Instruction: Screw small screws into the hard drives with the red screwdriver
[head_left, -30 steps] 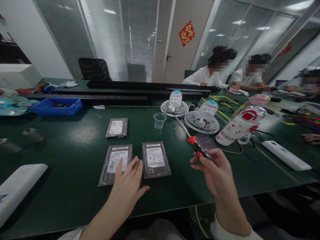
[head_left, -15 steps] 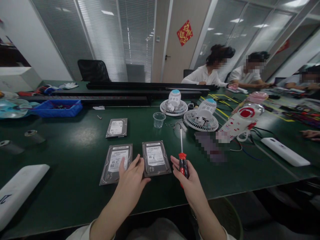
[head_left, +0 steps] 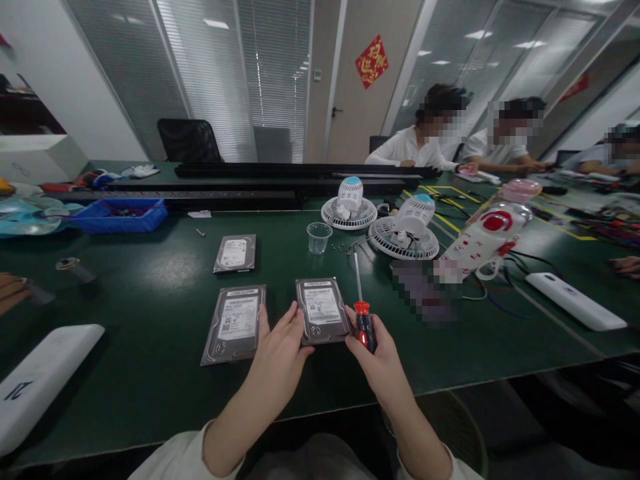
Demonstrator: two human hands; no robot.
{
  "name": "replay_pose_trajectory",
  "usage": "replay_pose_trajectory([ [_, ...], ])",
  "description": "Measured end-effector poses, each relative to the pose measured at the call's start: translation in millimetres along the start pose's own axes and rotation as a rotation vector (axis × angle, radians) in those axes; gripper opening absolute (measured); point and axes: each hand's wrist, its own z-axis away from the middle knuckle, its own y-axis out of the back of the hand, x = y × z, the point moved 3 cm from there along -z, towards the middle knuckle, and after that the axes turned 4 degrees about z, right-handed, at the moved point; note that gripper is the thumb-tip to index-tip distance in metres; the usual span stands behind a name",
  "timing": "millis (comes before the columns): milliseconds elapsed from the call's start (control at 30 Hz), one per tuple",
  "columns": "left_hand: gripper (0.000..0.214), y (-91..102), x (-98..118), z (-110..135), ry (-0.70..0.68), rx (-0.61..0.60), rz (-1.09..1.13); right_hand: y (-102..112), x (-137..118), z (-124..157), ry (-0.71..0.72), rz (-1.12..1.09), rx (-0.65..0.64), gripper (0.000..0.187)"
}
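A hard drive [head_left: 323, 308] lies label side up between my two hands. My left hand [head_left: 281, 343] grips its left edge, with the thumb at the near left corner. My right hand [head_left: 375, 341] is wrapped round a screwdriver [head_left: 363, 323] with a red and black handle, its shaft pointing away from me. The fingers of that hand also touch the drive's right edge. To the left lies a second hard drive [head_left: 234, 325], partly behind my left fingers. Farther back rests a third hard drive [head_left: 235, 253]. Whether the held drive is lifted off the table, I cannot tell.
A clear plastic cup [head_left: 319, 239] stands beyond the drives, with small screws [head_left: 344, 249] beside it. Two fan heads [head_left: 350, 203] and a white bottle [head_left: 483, 237] are at right. A blue tray [head_left: 120, 217] sits at left. Another person's hand [head_left: 13, 292] reaches in there.
The hard drive between my hands has shifted right and slightly away. My left hand has moved right with it, and my right fingers now meet its edge. Another person's hand has appeared at far left.
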Motion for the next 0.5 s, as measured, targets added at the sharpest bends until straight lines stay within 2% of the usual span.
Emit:
replay_pose_trajectory([
  [300,0.051,-20.6,44.8,-39.9,-0.103,-0.080,0.001,47.4,9.6,-18.4,0.037,0.071,0.153,0.038],
  [500,0.051,-31.3,57.1,-56.1,-0.124,-0.114,-0.009,63.6,14.1,-25.7,0.041,0.115,0.213,0.039],
])
